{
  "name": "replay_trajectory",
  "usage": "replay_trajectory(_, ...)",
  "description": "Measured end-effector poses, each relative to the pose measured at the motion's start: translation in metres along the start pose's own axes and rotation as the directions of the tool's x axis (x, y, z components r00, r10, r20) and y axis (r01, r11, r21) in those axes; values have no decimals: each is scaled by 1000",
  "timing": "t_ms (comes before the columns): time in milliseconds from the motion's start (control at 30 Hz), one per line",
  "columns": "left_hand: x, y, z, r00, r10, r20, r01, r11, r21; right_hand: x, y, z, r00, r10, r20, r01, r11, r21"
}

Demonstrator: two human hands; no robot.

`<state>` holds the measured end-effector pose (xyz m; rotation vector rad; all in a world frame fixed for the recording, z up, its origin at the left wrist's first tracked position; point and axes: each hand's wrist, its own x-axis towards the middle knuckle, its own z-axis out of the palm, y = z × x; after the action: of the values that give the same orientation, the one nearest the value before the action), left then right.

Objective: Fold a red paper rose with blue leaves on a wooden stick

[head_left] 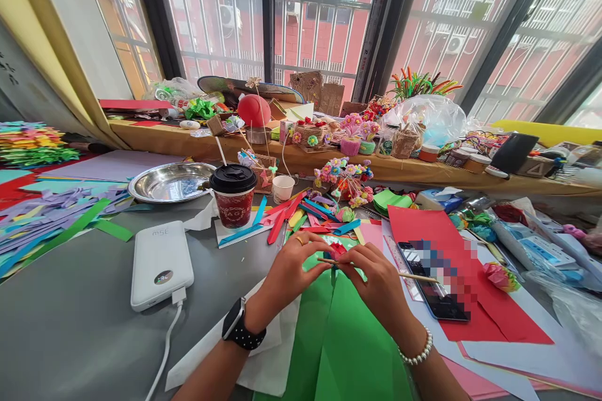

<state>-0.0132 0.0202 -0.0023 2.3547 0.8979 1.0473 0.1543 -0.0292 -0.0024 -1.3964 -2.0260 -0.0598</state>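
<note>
Over green paper (pixel 348 338) my two hands meet around a small piece of folded red paper (pixel 337 249). The thumb and fingers of my left hand (pixel 294 263) close on its left side; the exact contact is partly hidden. My right hand (pixel 376 272) pinches a thin wooden stick (pixel 418 277), which lies crosswise against the red paper. The stick's left tip reaches between my left thumb and index finger. A bit of blue shows just below the red paper.
Paper strips (pixel 286 216) lie behind my hands, near a lidded cup (pixel 232 195) and a paper cup (pixel 283 188). A white power bank (pixel 162 265) with a cable is at left. At right, a phone (pixel 435 291) rests on red paper (pixel 508 319) beside a paper flower (pixel 501 277).
</note>
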Motion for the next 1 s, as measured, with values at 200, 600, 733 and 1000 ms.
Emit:
replay_trajectory(200, -1, -1, 3, 996, 93, -16, -91, 989, 120, 0, -1, 2, 1000, -14, 26, 14, 1000, -9)
replay_trajectory(600, -3, -2, 8, 979, 201, -18, -192, 954, 230, 0, 2, -1, 973, 151, 174, -179, 971, 157)
replay_trajectory(733, -5, -2, 11, 971, 237, -23, -224, 941, 253, 1, 3, 0, 942, 241, 235, -291, 934, 207)
replay_trajectory(1000, -5, -1, 14, 975, 220, 14, -219, 956, 194, 1, 4, 1, 919, 275, 283, -355, 889, 288)
